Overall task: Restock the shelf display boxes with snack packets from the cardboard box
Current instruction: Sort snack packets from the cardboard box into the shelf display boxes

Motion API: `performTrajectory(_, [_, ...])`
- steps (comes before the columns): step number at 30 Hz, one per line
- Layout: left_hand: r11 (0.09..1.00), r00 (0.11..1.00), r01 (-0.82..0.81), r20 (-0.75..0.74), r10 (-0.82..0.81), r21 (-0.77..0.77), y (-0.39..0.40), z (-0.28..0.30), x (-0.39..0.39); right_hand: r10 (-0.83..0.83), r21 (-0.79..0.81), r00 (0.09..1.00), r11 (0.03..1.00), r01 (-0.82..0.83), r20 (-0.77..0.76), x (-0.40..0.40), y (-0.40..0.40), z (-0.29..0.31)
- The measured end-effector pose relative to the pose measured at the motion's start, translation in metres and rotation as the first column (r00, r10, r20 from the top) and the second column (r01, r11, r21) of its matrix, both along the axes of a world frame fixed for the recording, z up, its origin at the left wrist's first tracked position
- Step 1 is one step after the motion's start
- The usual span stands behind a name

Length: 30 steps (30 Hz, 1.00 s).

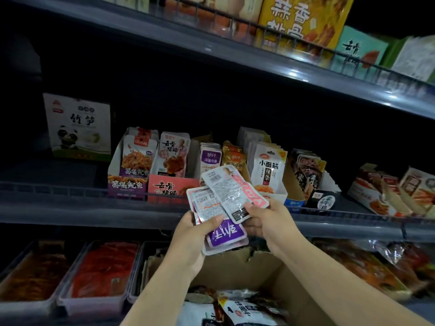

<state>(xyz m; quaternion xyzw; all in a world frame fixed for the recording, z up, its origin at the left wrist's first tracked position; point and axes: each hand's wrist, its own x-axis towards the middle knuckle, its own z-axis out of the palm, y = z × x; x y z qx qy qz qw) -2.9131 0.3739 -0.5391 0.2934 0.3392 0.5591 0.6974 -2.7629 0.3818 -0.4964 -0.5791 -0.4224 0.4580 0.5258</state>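
My left hand (191, 231) grips a small stack of snack packets: a purple-labelled packet (226, 236) at the bottom and pink-edged ones (204, 203) above it, backs facing me. My right hand (263, 217) pinches the lower end of a pink-and-white packet (229, 191) lying across that stack. Both hands are in front of the middle shelf's edge. Just behind them stand the display boxes: a pink one (171, 187) and a purple one (127, 185), each with upright packets. The open cardboard box (259, 274) is below my arms, with loose packets (247, 309) inside.
More display boxes line the middle shelf to the right, one with white spicy-strip packets (268, 170) and a dark one (308, 170). A panda-printed bag (78, 128) stands at the left. Clear bins (101, 274) of red snacks fill the lower shelf. Large bags (303, 17) sit above.
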Motion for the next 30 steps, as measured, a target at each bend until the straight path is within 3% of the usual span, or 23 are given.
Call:
performTrajectory(2, [0.997, 0.997, -0.067, -0.03, 0.066, -0.028, 0.001, -0.002, -0.003, -0.102, 0.116, 0.995, 0.988, 0.102, -0.008, 0.0, 0.0, -0.001])
performTrajectory(4, [0.992, 0.992, -0.117, -0.056, 0.115, -0.037, 0.002, -0.003, -0.006, -0.212, 0.284, 0.96, 0.946, 0.154, 0.183, 0.003, -0.001, -0.001])
performTrajectory(8, [0.987, 0.986, -0.159, -0.049, 0.158, -0.022, 0.002, -0.004, -0.009, -0.324, 0.527, 0.789, 0.85, 0.001, 0.522, 0.002, -0.011, -0.008])
performTrajectory(10, [0.988, 0.988, -0.154, -0.033, 0.154, -0.017, 0.002, -0.003, -0.009, -0.323, 0.529, 0.71, 0.844, -0.081, 0.625, -0.001, -0.014, -0.015])
performTrajectory(13, [0.991, 0.991, -0.134, 0.003, 0.134, -0.028, 0.002, -0.003, -0.009, -0.184, 0.427, 0.638, 0.869, -0.249, 0.748, -0.011, -0.02, -0.024])
performTrajectory(17, [0.997, 0.99, -0.081, 0.114, 0.08, 0.003, 0.002, 0.001, -0.013, -0.127, 0.336, 0.449, 0.842, -0.423, 0.885, -0.013, -0.015, -0.04])
performTrajectory(19, [0.998, 0.986, -0.052, 0.157, 0.047, 0.025, 0.003, 0.003, -0.016, -0.06, 0.268, 0.421, 0.848, -0.456, 0.905, -0.014, -0.013, -0.042])
performTrajectory(23, [0.998, 0.996, -0.001, 0.091, -0.005, 0.061, 0.004, 0.0, -0.019, 0.025, 0.22, 0.469, 0.86, -0.46, 0.883, -0.012, -0.013, -0.031])
performTrajectory(26, [0.994, 0.999, 0.048, 0.017, -0.049, 0.095, 0.002, 0.0, -0.017, -0.038, 0.307, 0.678, 0.909, -0.282, 0.734, -0.011, -0.008, -0.021])
performTrajectory(28, [0.987, 0.993, 0.119, -0.013, -0.118, 0.111, 0.001, 0.002, -0.017, -0.011, 0.256, 0.837, 0.954, -0.156, 0.548, -0.011, -0.006, -0.016])
performTrajectory(30, [0.977, 0.982, 0.188, -0.036, -0.185, 0.105, 0.001, 0.002, -0.017, 0.149, 0.066, 0.972, 0.984, -0.163, 0.18, -0.009, -0.004, -0.01])
